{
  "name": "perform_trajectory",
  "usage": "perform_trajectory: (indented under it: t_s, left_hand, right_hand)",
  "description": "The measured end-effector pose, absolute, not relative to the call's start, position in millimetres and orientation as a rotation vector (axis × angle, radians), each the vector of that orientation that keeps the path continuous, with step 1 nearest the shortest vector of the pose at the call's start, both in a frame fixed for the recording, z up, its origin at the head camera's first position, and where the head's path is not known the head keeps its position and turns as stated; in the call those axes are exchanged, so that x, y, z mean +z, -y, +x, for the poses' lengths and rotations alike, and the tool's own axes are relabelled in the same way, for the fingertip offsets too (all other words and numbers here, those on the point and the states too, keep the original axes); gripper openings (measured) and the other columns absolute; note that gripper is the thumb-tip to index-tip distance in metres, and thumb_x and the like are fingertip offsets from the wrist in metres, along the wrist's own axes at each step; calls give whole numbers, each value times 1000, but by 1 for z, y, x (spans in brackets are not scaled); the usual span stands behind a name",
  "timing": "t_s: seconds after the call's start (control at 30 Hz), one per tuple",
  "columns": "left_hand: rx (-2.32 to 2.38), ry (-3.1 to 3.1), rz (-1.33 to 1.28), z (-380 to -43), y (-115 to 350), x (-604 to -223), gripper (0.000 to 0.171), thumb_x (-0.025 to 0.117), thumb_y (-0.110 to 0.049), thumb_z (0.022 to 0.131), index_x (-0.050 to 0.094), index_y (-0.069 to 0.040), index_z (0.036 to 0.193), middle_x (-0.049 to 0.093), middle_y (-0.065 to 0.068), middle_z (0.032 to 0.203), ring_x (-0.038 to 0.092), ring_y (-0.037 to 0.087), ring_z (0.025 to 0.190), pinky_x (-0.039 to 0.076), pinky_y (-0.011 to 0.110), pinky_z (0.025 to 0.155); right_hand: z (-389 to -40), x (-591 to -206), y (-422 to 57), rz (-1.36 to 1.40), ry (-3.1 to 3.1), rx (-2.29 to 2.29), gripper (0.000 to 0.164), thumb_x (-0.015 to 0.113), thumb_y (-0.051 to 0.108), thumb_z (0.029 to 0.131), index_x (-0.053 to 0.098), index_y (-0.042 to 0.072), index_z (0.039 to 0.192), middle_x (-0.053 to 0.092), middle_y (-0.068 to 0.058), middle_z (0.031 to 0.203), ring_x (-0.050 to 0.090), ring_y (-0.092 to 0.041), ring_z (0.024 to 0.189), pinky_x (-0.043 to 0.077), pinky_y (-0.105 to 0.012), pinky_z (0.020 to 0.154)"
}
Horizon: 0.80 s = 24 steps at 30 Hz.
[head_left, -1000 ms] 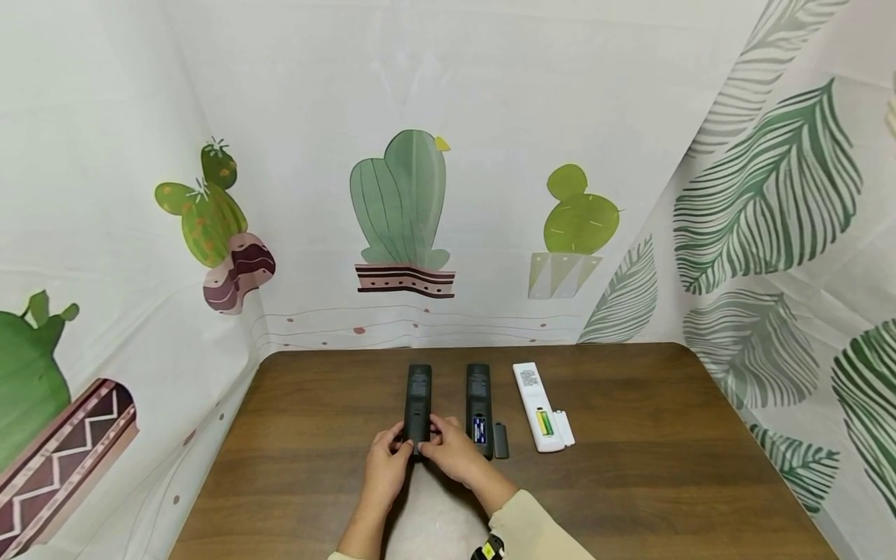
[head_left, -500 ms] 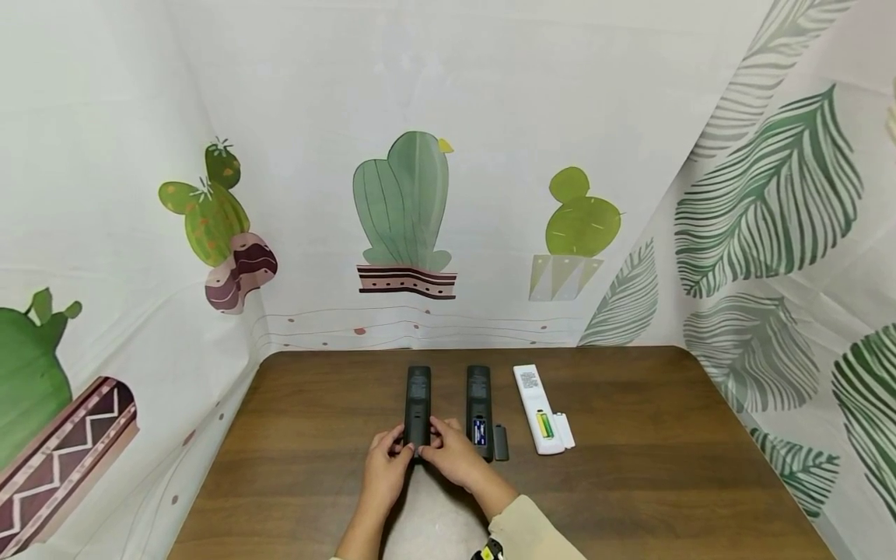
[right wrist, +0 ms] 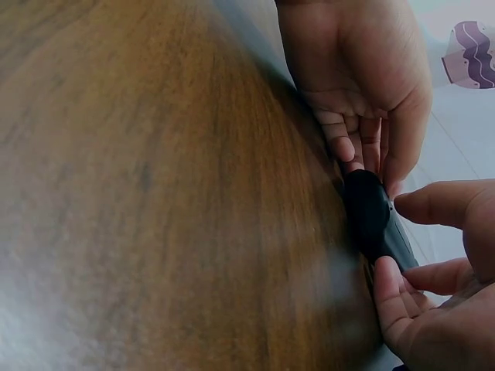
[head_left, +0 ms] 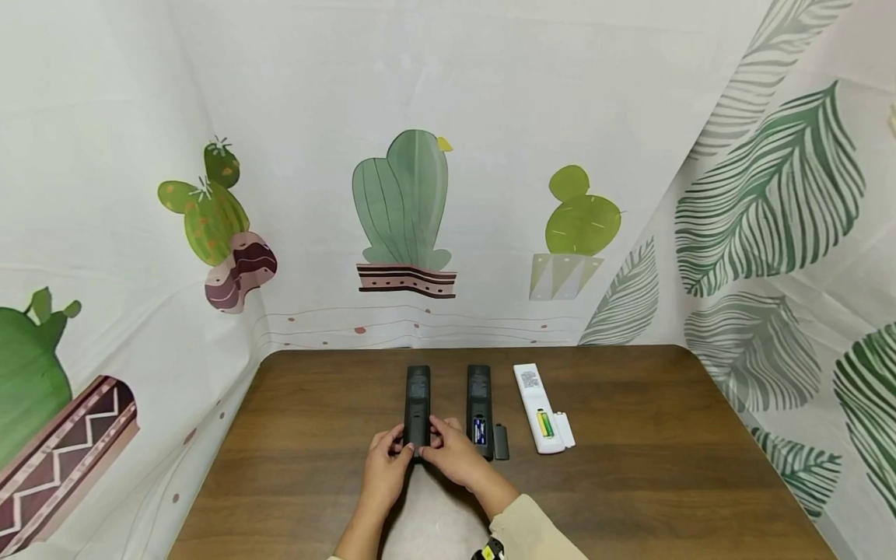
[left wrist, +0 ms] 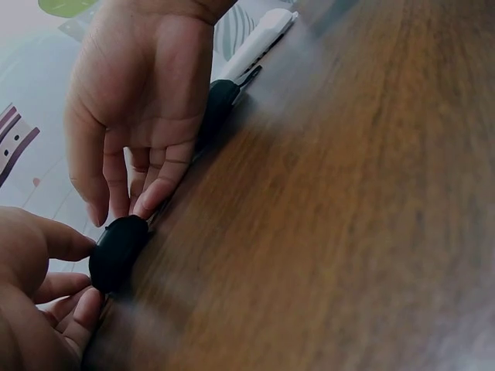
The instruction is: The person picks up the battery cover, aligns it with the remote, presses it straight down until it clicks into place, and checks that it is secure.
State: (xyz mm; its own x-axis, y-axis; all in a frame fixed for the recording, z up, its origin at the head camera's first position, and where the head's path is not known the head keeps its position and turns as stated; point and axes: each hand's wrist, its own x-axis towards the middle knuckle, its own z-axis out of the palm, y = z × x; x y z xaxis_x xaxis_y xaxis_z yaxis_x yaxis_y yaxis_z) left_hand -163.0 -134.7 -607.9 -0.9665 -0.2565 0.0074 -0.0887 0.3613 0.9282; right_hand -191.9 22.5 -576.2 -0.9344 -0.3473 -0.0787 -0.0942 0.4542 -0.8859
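Observation:
A black remote control [head_left: 418,400] lies back side up on the table, its far end pointing away from me. My left hand [head_left: 383,467] grips its near end from the left, thumb on the top face and fingers along the side. From the right, my right hand [head_left: 458,457] holds the same end, its thumb close to the other thumb. In the left wrist view the rounded end of the remote [left wrist: 117,253] shows between both hands. The right wrist view has the right fingers [right wrist: 389,297] against the remote's side [right wrist: 368,207].
To the right lies a second black remote [head_left: 479,389] with blue batteries [head_left: 479,430] in its uncovered compartment, its dark cover [head_left: 500,442] beside it. Further right is a white remote [head_left: 530,385] with a green-yellow battery [head_left: 544,424] and a white cover [head_left: 564,429]. A patterned curtain [head_left: 490,218] stands behind the table.

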Motion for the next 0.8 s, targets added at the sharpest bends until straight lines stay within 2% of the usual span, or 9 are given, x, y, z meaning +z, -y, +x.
perform_trajectory:
  t_s: [0.27, 0.8]
  left_hand:
    - [-1690, 2435, 333, -162, 133, -606, 40, 71, -7, 90, 65, 2, 129, 61, 14, 116, 57, 16, 93, 48, 16, 74]
    - [-1751, 2346, 420, -160, 129, -604, 34, 72, -3, 86, 70, 0, 120, 62, 13, 108, 54, 13, 89, 48, 16, 72]
  right_hand:
    - [-190, -574, -23, -367, -2458, -1456, 71, 73, 19, 88, 43, -8, 148, 54, -15, 125, 55, -20, 99, 45, -22, 78]
    - [-193, -577, -20, -403, -2548, -1405, 68, 71, 19, 89, 46, -10, 144, 55, -15, 121, 57, -18, 95, 46, -23, 80]
